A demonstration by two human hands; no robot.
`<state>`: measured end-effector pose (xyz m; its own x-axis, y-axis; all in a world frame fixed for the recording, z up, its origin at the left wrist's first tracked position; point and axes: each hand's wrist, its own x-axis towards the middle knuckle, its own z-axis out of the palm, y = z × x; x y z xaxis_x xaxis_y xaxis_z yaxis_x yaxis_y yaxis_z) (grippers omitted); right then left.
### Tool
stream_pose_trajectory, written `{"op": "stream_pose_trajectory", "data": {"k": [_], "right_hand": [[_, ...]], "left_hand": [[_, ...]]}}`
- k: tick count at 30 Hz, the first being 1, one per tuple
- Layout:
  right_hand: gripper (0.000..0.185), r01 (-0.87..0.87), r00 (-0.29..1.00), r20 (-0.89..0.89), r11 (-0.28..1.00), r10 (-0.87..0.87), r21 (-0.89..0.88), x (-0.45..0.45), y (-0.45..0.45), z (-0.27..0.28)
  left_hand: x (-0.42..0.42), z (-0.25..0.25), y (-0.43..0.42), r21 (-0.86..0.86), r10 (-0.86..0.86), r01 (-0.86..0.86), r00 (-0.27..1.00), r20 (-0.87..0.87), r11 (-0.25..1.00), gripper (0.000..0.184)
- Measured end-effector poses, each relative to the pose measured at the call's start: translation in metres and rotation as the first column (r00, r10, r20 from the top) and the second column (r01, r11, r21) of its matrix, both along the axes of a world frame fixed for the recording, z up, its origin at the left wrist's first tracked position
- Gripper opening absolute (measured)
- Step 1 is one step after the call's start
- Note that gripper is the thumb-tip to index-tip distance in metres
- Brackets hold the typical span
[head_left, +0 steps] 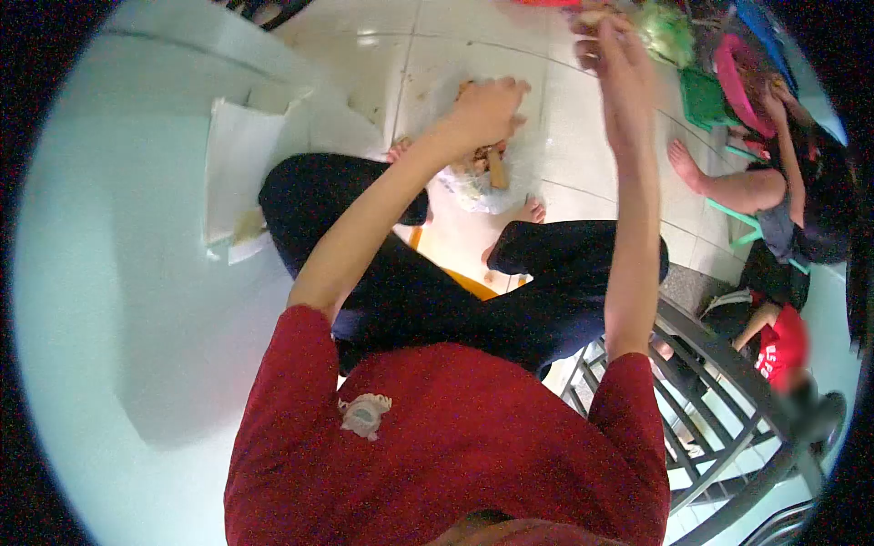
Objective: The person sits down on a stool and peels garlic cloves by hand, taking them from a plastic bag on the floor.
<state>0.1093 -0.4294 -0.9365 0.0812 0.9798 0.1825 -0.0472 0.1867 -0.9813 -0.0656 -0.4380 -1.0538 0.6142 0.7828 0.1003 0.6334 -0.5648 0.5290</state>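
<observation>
My left hand (492, 111) is over a clear plastic bag (482, 197) spread on the floor between my feet. Its fingers are apart, and nothing shows between them. Brown and reddish scraps (478, 162) lie on the bag, partly hidden by that hand. Beside them is a tan, flat-looking piece like a handle (497, 169); its other end cannot be seen. My right hand (612, 45) reaches far forward, fingers curled around a small pale thing (594, 17) that is too blurred to name. Close to it sits a pale green leafy bundle (665, 35).
A person (797, 173) sits on a green stool (742, 218) at right, near a pink basin (737, 86) and a green basket (706, 98). A dark metal railing (719, 364) runs at lower right, with another person in red (785, 346) beyond it. A wall (146, 273) stands at left.
</observation>
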Motion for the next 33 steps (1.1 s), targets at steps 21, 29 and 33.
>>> {"op": "stream_pose_trajectory", "data": {"k": [21,29,33], "right_hand": [[0.018,-0.076,0.97,0.238,0.88,-0.042,0.468,-0.053,-0.1,0.105],[0.033,-0.013,0.926,0.347,0.908,-0.147,0.418,-0.04,-0.087,0.102],[0.032,0.065,0.957,0.235,0.915,-0.17,0.397,-0.036,-0.082,0.103]], "left_hand": [[-0.035,0.242,-0.073,0.022,0.109,-0.249,0.502,0.858,0.968,0.021],[-0.028,0.228,-0.048,0.027,0.073,-0.161,0.582,0.81,0.987,0.022],[-0.021,0.231,-0.043,0.205,0.002,-0.19,0.738,0.674,0.96,0.02]]}}
